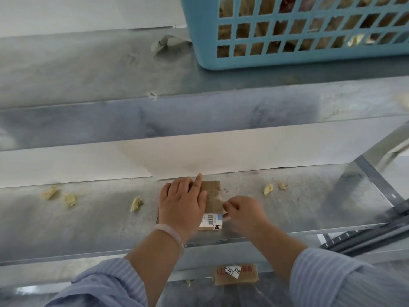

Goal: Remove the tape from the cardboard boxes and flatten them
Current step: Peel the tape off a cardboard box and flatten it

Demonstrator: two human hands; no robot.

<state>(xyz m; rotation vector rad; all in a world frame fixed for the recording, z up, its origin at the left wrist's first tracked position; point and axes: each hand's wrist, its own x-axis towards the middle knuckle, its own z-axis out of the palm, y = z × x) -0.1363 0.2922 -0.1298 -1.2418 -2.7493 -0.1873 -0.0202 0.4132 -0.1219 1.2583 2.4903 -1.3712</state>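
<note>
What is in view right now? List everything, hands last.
box: one, brown, middle shelf, under the hands
tape: one strip, clear, across the box top
tape scraps: at least five, yellowish, scattered on that shelf
second box: one, brown, level below
basket: one, blue, upper shelf, right
crumpled paper: one, grey, left of the basket
shelf: one rack, grey metal, several levels
bracelet: one, pale pink, left wrist
left hand: flat on the box
right hand: pinches the tape at the box's right edge
</note>
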